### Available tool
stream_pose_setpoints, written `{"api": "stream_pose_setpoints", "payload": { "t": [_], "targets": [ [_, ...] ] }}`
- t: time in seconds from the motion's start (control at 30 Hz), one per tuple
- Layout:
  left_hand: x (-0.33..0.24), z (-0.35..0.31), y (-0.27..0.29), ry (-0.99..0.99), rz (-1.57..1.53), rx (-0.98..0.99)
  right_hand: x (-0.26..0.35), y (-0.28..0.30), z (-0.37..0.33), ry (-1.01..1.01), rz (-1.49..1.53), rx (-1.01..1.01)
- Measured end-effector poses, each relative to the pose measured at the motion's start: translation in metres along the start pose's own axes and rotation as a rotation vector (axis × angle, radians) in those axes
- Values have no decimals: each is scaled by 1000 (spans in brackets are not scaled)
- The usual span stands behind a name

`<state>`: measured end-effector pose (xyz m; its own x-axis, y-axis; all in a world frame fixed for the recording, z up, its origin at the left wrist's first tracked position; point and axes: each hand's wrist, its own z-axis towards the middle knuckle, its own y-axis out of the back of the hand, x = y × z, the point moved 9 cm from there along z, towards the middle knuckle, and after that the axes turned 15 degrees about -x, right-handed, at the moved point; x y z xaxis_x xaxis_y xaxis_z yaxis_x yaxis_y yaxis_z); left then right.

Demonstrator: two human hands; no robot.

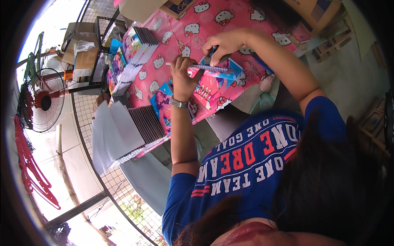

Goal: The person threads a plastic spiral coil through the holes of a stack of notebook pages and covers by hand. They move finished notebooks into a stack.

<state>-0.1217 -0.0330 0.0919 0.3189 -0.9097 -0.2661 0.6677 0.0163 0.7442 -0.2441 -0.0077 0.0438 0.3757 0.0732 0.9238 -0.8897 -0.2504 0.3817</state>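
Okay, your left hand (183, 78) is closed around one end of a thin coil-bound notebook (221, 69), fingers folded over its upper side, thumb lying along the lower side; no gap shows in that grip. Main relation: the notebook's bound edge is the long axis, and it runs out sideways from your left grip toward your right, near level with a slight drop at the far end. A thin pale tip (168, 64) pokes out on the other side of the same grip. Your right hand (227, 44) arches over from above, thumb pointing down at the bound edge about mid-length, seemingly touching; its fingers curl partway in by a small blue item (212, 51), and whether they pinch it you can't tell from here. Left hand owns the end, right hand is nearer the middle. Below both grips lies a pink and blue cover (209, 92); same notebook or another, unclear. Left of your left wrist, past the watch (179, 103), sits a row of dark-coiled notebooks (146, 125); farther up and left of the grip, another stack (143, 36), all on the pink tablecloth (174, 24).
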Motion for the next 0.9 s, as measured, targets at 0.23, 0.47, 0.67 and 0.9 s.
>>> {"api": "stream_pose_setpoints", "payload": {
  "t": [0.23,0.47,0.67,0.9],
  "targets": [
    [-16,-13,-7,85,-24,-10,9,3,-21,-29,454,-2],
    [-21,-14,-5,156,-71,-12,-2,-1,-17,-12,306,15],
    [-18,-14,-3,166,-51,-3,-3,-1,-9,-62,190,7],
    [0,-17,9,155,-108,-64,17,-7,4,-34,627,84]
  ]
}}
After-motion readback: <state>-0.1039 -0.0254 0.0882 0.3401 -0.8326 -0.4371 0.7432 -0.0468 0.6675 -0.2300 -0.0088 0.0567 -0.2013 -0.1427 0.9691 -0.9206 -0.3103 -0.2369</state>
